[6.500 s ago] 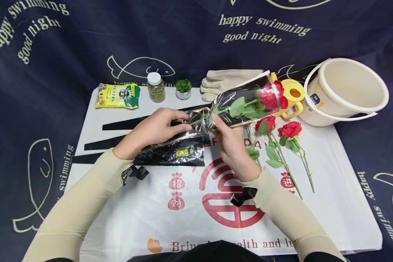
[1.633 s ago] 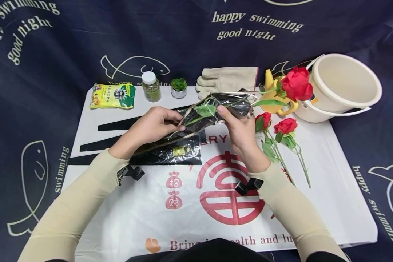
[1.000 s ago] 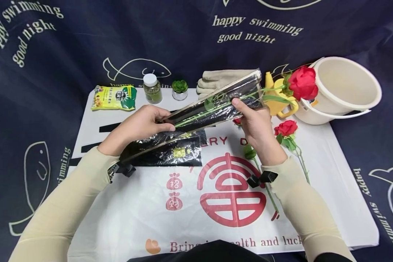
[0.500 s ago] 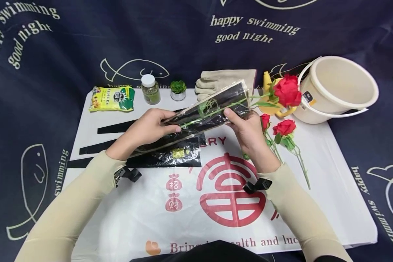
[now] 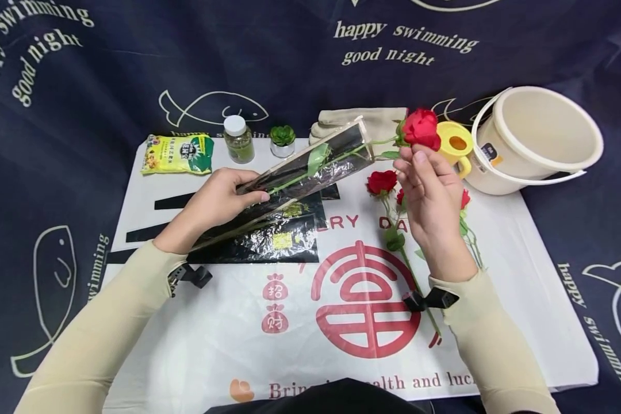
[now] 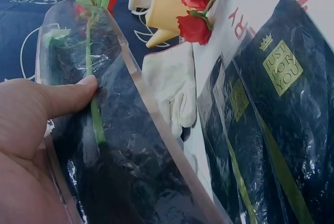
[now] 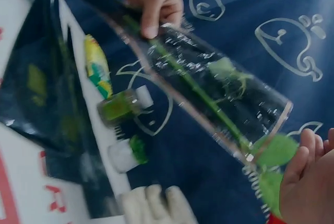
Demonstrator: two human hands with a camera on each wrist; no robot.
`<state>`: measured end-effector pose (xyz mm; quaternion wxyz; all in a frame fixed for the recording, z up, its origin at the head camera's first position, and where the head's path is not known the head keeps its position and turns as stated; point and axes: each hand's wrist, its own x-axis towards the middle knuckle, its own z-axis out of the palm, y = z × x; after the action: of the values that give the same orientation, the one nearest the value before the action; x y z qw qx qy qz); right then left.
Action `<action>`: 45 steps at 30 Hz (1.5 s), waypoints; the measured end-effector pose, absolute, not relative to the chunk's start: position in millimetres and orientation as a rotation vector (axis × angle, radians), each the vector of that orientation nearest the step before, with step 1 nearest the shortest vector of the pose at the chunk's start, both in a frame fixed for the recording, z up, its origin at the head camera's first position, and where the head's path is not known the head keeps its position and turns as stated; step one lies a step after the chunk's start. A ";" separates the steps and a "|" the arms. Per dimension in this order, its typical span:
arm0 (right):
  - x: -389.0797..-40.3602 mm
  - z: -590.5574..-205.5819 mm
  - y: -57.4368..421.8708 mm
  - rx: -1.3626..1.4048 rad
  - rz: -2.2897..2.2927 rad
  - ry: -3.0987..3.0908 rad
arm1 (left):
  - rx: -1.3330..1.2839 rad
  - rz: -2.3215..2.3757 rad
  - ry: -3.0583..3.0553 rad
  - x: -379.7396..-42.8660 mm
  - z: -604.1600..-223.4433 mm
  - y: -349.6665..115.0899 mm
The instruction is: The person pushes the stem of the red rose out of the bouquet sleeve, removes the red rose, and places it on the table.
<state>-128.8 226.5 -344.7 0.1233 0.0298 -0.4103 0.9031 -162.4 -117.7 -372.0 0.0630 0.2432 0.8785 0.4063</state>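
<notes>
In the head view, my left hand (image 5: 225, 198) grips a long black-and-clear flower sleeve (image 5: 336, 169), thumb on top over the stem. Inside it runs the green stem of a red rose (image 5: 421, 127), whose bloom sticks out past the sleeve's wide mouth. In the left wrist view, the stem's lower end shows through the film (image 6: 97, 125) below my thumb. Beside the bloom, my right hand (image 5: 434, 201) is raised with loosely bent fingers and holds nothing; in the right wrist view, its fingertips are close to the rose's leaf (image 7: 276, 151). Loose red roses (image 5: 382, 182) lie below the bloom.
Several flat black sleeves (image 5: 295, 244) with gold labels lie on the white table cover. Along the back stand a yellow-green bag (image 5: 177, 154), a jar (image 5: 239, 141), a small succulent (image 5: 282, 136), work gloves (image 5: 336, 119), a yellow watering can (image 5: 455, 144) and a cream bucket (image 5: 538, 138).
Earlier the bloom was inside the sleeve's mouth; now it is outside. My right hand has let go of the sleeve and moved right, beside the bloom. My left hand still grips the sleeve.
</notes>
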 end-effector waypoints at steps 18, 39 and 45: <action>-148.1 -353.6 221.5 -0.247 2.879 -1.246 | 0.773 1.301 2.658 -160.6 -374.2 -108.9; -155.5 -364.0 228.6 -0.394 3.017 -0.906 | 0.884 1.280 2.566 -158.2 -377.7 -105.0; -156.1 -364.9 230.0 -0.470 2.968 -0.876 | 0.944 1.237 2.522 -157.7 -377.7 -107.7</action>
<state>-156.1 230.0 -364.9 0.0055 -0.1503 -0.2798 0.9482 -157.7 -107.7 -377.7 0.0888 0.3172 0.8477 0.4158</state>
